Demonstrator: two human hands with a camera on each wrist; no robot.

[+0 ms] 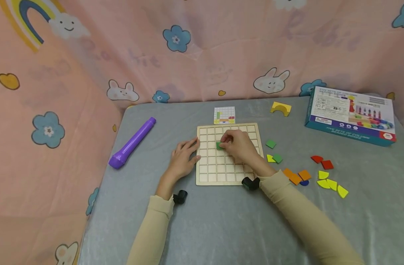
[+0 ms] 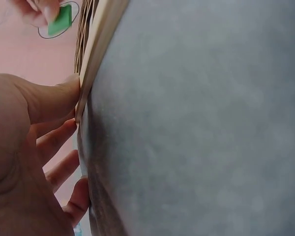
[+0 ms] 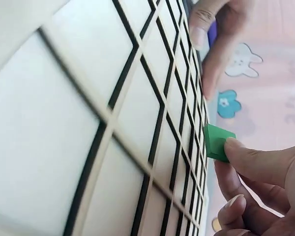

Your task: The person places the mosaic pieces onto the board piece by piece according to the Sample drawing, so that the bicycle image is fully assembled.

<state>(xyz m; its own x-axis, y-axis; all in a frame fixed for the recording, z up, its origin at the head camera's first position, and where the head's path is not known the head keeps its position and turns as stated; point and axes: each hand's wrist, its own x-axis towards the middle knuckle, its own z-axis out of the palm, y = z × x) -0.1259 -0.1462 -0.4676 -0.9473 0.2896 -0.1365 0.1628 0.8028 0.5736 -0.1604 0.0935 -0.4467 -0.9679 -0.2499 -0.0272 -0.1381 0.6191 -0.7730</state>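
A wooden grid board [image 1: 202,176] lies on the grey-covered table, its square cells framed by thin raised strips. Between thumb and fingers my right hand [image 1: 239,146] pinches a green square tile [image 3: 217,141], held over the upper middle of the board. My left hand [image 1: 183,160] touches the board's left edge with thumb and fingertips, its fingers extended. Just beyond the board lies a pattern card [image 1: 224,115] printed with a small coloured grid. In the left wrist view, the left thumb rests against the board's side.
Right of the board are green tiles [image 1: 270,144], orange tiles [image 1: 304,175], red pieces [image 1: 327,164], yellow pieces [image 1: 342,191] and a blue piece [image 1: 304,183]. A yellow arch block [image 1: 281,108] and a printed box [image 1: 351,116] stand behind. A purple microphone-shaped object [image 1: 132,143] lies left.
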